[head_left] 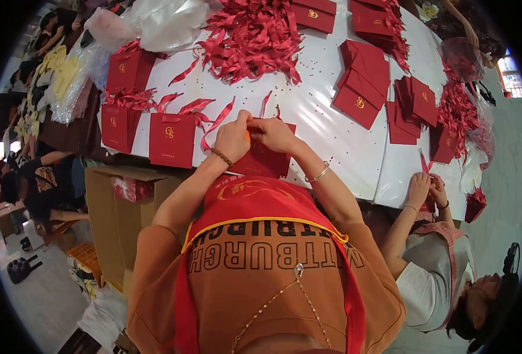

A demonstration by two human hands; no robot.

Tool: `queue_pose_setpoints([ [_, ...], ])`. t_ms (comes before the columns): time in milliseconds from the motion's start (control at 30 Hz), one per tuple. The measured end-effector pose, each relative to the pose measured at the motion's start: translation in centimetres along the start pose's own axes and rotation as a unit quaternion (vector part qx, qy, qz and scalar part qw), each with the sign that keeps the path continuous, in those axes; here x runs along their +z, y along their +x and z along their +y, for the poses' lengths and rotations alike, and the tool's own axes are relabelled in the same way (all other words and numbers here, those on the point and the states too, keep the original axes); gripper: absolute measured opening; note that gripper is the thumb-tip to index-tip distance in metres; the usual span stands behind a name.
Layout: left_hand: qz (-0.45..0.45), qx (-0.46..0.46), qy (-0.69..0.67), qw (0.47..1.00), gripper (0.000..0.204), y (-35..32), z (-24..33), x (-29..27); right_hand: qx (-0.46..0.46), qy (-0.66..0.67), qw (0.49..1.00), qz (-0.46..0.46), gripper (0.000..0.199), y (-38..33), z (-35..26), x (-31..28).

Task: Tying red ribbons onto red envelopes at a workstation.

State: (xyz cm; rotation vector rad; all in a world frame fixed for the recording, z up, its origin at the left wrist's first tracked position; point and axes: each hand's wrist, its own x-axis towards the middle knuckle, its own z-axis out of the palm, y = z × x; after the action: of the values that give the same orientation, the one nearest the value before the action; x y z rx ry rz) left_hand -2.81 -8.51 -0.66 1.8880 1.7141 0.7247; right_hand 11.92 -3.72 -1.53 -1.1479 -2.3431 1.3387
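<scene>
My left hand (232, 141) and my right hand (274, 135) meet over the top edge of a flat red paper bag (262, 158) at the table's near edge. The fingers of my left hand are closed around a small orange object (247, 135), mostly hidden. My right hand is pinched at the same spot, and what it grips is covered by the fingers. A red ribbon (266, 105) sticks up just beyond my hands. Another loose ribbon (218, 123) curls beside my left hand. Left of it lies a stack of red bags (172, 140) with ribbons at the top.
A large heap of red ribbons (246, 41) covers the table's far middle. Red bags (362, 85) are stacked at the right. Clear plastic wrapping (172, 23) lies far left. A cardboard box (113, 221) stands below the table. At the right, a co-worker's hands (420, 190) handle ribbon.
</scene>
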Motion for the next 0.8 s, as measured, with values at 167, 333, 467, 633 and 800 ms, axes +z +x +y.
queue_pose_setpoints([
  [167, -0.083, -0.091, -0.081, 0.989, 0.030, 0.1, -0.5, -1.4, 0.057, 0.061, 0.996, -0.026, 0.033, 0.2, 0.3, -0.1],
  [333, -0.006, -0.013, -0.016, 1.000, 0.032, -0.6, -0.6, -0.1, 0.031, 0.032, 0.999, -0.018, 0.034, 0.1, -0.7, -0.2],
  [467, 0.001, 0.014, 0.012, 1.000, 0.032, -0.7, 0.0, 0.0, -0.004, 0.029, 1.000, -0.007, 0.031, 0.0, -0.7, 0.0],
  [633, -0.008, -0.079, -0.064, 0.995, 0.033, -0.6, -0.1, -0.6, 0.013, -0.026, 0.999, -0.028, 0.030, -0.2, -1.4, -0.2],
  [800, -0.072, -0.113, -0.039, 0.990, 0.022, -0.6, -1.8, -2.5, -0.016, -0.009, 0.999, -0.031, 0.028, -0.3, -1.2, 0.0],
])
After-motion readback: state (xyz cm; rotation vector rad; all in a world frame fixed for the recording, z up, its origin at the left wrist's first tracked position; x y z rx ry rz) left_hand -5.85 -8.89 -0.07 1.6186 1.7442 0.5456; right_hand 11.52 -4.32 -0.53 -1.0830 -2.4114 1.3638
